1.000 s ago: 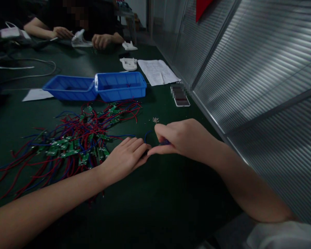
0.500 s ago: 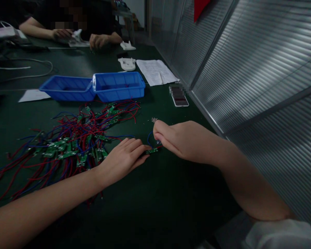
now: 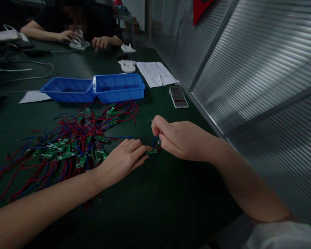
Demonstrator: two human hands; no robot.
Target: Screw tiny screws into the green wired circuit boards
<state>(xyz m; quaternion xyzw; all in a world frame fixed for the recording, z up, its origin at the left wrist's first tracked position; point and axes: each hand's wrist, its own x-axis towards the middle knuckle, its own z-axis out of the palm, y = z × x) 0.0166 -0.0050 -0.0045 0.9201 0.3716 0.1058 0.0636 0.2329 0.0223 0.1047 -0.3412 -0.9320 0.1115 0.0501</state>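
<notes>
Green board sits pinched in the left hand; the right hand curls alongside, its hold unclear.

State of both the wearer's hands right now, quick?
Left hand: closed on one end of the board.
Right hand: curled closed near the blue wire; grip contents unclear.
</notes>
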